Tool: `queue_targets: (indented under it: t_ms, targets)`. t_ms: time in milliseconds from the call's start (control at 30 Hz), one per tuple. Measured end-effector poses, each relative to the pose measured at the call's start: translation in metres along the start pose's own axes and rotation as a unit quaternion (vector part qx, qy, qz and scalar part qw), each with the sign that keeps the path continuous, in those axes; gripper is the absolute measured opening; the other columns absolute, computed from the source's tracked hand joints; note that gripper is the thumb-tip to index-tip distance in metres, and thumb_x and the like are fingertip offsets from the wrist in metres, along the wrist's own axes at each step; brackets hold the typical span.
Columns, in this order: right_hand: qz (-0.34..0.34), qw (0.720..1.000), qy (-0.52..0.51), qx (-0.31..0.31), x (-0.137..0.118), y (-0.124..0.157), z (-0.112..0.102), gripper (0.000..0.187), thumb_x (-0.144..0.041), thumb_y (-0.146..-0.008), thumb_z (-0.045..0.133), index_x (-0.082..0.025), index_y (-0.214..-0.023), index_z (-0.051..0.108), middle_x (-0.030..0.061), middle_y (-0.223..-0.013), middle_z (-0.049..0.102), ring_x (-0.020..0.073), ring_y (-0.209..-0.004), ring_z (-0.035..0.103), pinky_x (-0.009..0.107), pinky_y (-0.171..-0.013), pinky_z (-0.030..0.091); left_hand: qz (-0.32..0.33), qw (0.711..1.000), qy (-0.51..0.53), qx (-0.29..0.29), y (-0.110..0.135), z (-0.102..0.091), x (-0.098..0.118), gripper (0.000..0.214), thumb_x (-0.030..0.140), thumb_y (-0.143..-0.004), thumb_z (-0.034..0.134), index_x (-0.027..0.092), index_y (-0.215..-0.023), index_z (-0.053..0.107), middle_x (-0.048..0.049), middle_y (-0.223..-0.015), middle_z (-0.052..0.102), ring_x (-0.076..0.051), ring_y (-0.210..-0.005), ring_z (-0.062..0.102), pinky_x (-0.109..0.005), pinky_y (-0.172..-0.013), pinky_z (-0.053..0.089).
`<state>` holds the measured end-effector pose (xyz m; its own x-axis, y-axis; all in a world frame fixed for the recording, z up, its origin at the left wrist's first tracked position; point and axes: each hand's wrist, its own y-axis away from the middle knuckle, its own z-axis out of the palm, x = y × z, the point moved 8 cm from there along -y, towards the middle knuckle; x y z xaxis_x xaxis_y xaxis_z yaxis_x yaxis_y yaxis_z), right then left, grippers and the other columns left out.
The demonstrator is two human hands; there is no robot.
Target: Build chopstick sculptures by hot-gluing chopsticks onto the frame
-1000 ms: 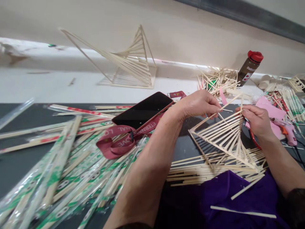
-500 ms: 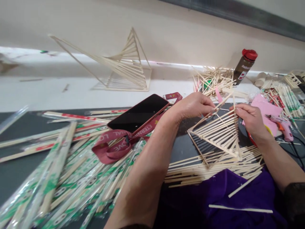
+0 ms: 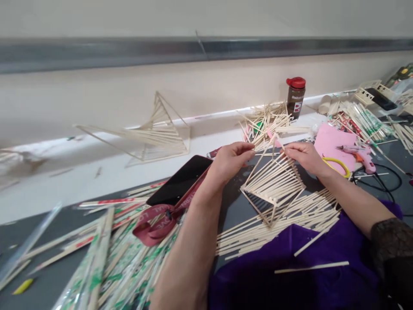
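Observation:
My right hand (image 3: 303, 157) pinches the upper right edge of a small chopstick frame (image 3: 274, 183), a pointed model with a row of parallel sticks across it. My left hand (image 3: 234, 159) is just left of the frame's top, thumb and fingers drawn together. Whatever may be between those fingertips is too small to make out. Beneath the frame, loose chopsticks (image 3: 254, 234) lie side by side on the dark table. A larger finished-looking stick model (image 3: 161, 133) stands on the white ledge behind.
A phone (image 3: 180, 178) with a red lanyard (image 3: 158, 226) lies left, above wrapped chopsticks (image 3: 119, 267). At right are a pink glue gun (image 3: 359, 157), its black cable and yellow-handled scissors (image 3: 337, 165). A red-lidded bottle (image 3: 296, 98) stands behind, beside a stick pile (image 3: 267, 120).
My left hand has drawn back to the left from the frame's upper edge. My right hand keeps its hold. The view has tilted up and turned right.

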<state>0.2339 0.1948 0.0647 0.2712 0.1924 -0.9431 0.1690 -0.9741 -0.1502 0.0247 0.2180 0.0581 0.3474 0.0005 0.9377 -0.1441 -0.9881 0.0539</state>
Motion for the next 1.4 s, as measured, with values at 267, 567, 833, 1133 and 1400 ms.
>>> queue_targets:
  t_ms: [267,567,833,1133,1400]
  targets:
    - [-0.018,1.0,-0.002,-0.005,0.003,-0.003,0.001,0.023,-0.033,-0.079,0.057,-0.018,-0.072,0.072,0.001,-0.073,0.07,0.0147,-0.072,0.061,0.026,-0.07,0.044,0.03,0.995,-0.025,0.089,0.039,-0.002,0.011,0.042,0.045,-0.071,0.067,0.016,-0.102,0.072,-0.0072,-0.089,0.074,-0.02,-0.082,0.067,-0.026,-0.062,0.05]
    - [-0.023,0.999,-0.023,-0.016,0.008,-0.009,0.003,0.022,-0.031,-0.078,0.056,-0.016,-0.071,0.071,0.0009,-0.069,0.069,0.0126,-0.065,0.06,0.024,-0.063,0.044,0.044,0.975,-0.019,0.215,0.066,-0.014,-0.019,0.039,0.041,-0.074,0.064,0.017,-0.104,0.07,-0.0084,-0.103,0.073,-0.023,-0.095,0.068,-0.028,-0.068,0.054]
    - [-0.038,0.998,-0.04,-0.031,0.016,-0.015,0.006,0.024,-0.033,-0.079,0.056,-0.015,-0.069,0.069,0.003,-0.07,0.07,0.014,-0.065,0.063,0.024,-0.06,0.045,0.057,0.98,-0.062,0.181,0.078,0.004,-0.051,0.047,0.052,-0.088,0.046,0.02,-0.116,0.066,-0.0094,-0.125,0.067,-0.024,-0.12,0.06,-0.036,-0.104,0.045]
    - [-0.06,0.998,-0.025,-0.009,0.02,-0.02,0.002,0.023,-0.031,-0.076,0.057,-0.014,-0.066,0.068,0.0011,-0.064,0.066,0.0116,-0.062,0.059,0.022,-0.058,0.039,0.082,0.962,-0.09,0.244,0.08,0.002,-0.056,0.06,0.057,-0.092,0.03,0.014,-0.115,0.065,-0.0145,-0.119,0.068,-0.023,-0.113,0.063,-0.034,-0.094,0.05]
    - [-0.049,0.997,-0.053,-0.015,0.021,-0.018,0.002,0.02,-0.031,-0.074,0.056,-0.015,-0.066,0.066,0.0024,-0.067,0.068,0.0136,-0.065,0.062,0.023,-0.058,0.043,0.095,0.956,-0.142,0.238,0.086,0.012,-0.049,0.046,0.047,-0.091,0.036,0.021,-0.103,0.072,-0.007,-0.114,0.071,-0.021,-0.117,0.059,-0.031,-0.104,0.04]
